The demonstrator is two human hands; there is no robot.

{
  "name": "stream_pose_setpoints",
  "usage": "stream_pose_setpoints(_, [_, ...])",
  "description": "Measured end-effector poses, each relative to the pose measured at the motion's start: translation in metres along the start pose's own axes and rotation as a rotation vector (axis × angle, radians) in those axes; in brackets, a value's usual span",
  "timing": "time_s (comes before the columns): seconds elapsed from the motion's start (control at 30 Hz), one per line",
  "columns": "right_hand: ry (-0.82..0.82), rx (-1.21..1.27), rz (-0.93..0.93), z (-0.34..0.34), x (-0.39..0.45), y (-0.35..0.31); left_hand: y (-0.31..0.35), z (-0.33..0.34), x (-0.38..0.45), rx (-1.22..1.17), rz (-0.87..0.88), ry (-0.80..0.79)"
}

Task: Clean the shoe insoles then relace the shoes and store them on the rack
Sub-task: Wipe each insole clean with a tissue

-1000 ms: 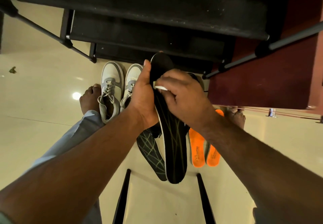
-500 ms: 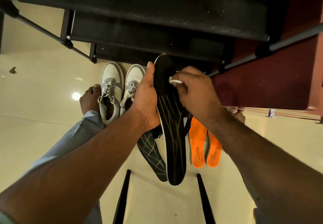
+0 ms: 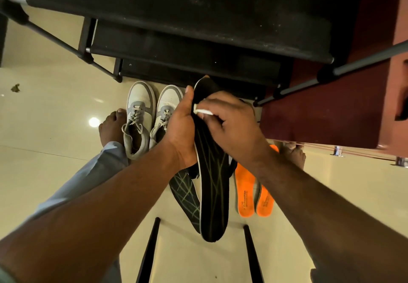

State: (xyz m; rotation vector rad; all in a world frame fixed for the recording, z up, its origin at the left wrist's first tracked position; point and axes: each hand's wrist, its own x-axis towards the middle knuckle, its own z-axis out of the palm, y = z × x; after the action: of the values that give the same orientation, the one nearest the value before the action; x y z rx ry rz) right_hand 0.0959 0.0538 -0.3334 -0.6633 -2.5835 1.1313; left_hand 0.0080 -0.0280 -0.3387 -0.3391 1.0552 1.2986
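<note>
From my head view, the black insole [image 3: 213,185] stands lengthwise away from me, toe toward the shoe rack [image 3: 198,46], heel hanging down over the floor. My left hand [image 3: 180,132] grips its left edge; my right hand [image 3: 229,126], on the upper half, pinches a small white wipe [image 3: 202,111] against it. The next stroke would run down that long axis.
</note>
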Motion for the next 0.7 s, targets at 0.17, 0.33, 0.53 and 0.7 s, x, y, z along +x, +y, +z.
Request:
stream_pose_setpoints(0.17, [0.060, -0.079, 0.198, -0.005, 0.001, 0.030, -0.004, 0.003, -0.001, 0.062, -0.041, -0.045])
stream_pose_setpoints(0.33, [0.080, 0.068, 0.007, -0.004, 0.004, 0.000, -0.004, 0.001, -0.001, 0.005, 0.004, -0.034])
stream_pose_setpoints(0.53, [0.133, -0.031, 0.241, -0.008, 0.005, 0.031, -0.008, 0.006, -0.001, 0.104, -0.010, -0.061])
stream_pose_setpoints(0.7, [0.142, 0.027, 0.048, -0.006, 0.007, 0.009, -0.009, 0.003, 0.001, 0.120, 0.061, -0.038])
